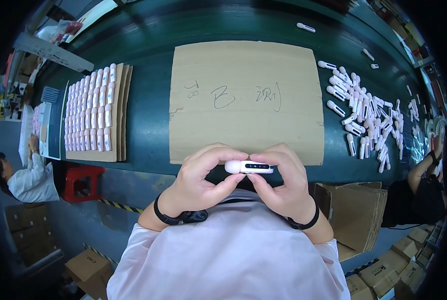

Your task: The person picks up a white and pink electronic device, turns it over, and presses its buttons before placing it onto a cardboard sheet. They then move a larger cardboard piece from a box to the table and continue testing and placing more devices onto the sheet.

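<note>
Between my two hands is a small pale-pink wand-shaped device (249, 167) with a rounded head and a long dark panel set in a white body. It lies level, its round head toward the left. My left hand (203, 172) pinches it near the head with thumb and forefinger. The body end is gripped by the thumb and forefinger of my right hand (285, 175). Both hands hover over the near edge of a flat cardboard sheet (243, 135) that has handwriting on it.
A loose heap of similar devices (368, 112) covers the right of the green table (148, 100). Neat rows of them (91, 112) lie on stacked cardboard at left. Folded cardboard (353, 215) stands at lower right. One person (31, 177) sits far left; another (418, 190) is far right.
</note>
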### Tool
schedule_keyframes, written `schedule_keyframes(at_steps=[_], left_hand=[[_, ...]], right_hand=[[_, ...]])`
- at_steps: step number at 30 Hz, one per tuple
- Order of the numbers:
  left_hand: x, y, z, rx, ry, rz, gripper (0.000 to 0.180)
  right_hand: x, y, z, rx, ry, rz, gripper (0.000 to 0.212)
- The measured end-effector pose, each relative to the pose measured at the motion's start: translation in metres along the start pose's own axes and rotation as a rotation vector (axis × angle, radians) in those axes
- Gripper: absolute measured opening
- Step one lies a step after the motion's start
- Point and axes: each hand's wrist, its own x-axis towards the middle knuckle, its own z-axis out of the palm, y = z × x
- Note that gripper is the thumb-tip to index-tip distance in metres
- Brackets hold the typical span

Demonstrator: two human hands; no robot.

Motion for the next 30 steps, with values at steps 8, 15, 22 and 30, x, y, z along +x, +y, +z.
schedule_keyframes(at_steps=[8, 15, 22, 30], left_hand=[[0.002, -0.004, 0.002, 0.005, -0.004, 0.015, 0.025], [0.002, -0.008, 0.001, -0.026, 0.028, 0.007, 0.024], [0.005, -0.008, 0.006, -0.095, -0.008, -0.042, 0.022], [0.008, -0.012, 0.005, 0.028, 0.043, 0.155, 0.029]], right_hand=[[-0.001, 0.006, 0.000, -0.032, -0.001, -0.035, 0.031], [0.001, 0.004, -0.001, 0.034, 0.018, -0.007, 0.030], [0.000, -0.003, -0.003, 0.233, 0.011, 0.076, 0.031], [0.004, -0.002, -0.002, 0.091, -0.034, -0.056, 0.036]])
